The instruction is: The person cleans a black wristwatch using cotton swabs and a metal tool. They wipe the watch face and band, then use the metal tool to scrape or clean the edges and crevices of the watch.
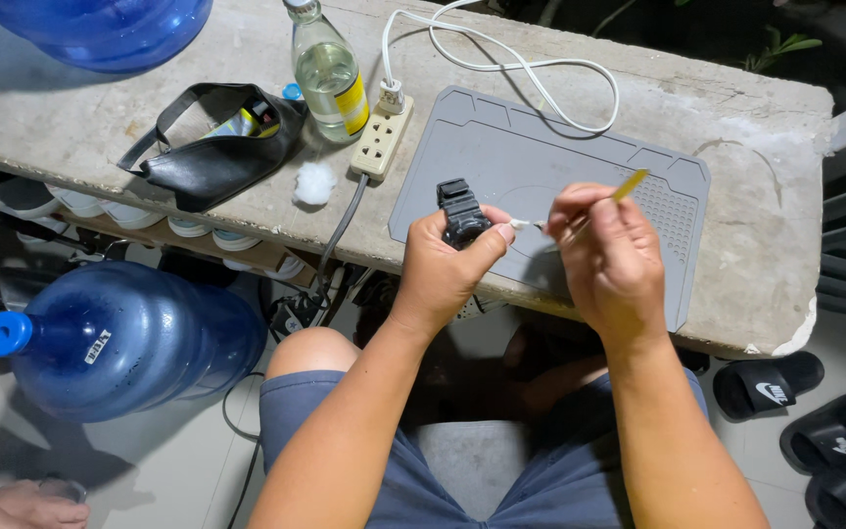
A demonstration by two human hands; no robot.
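I count two blue water jugs (119, 338), one glass bottle (329, 73), one power strip (382, 137), three black slides (768, 384) on the floor.

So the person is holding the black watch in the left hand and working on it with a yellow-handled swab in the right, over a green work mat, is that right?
Not quite: the work mat is grey, not green, as the head view shows. The rest holds: the left hand grips the black watch, and the right hand brings the yellow-handled swab to it.
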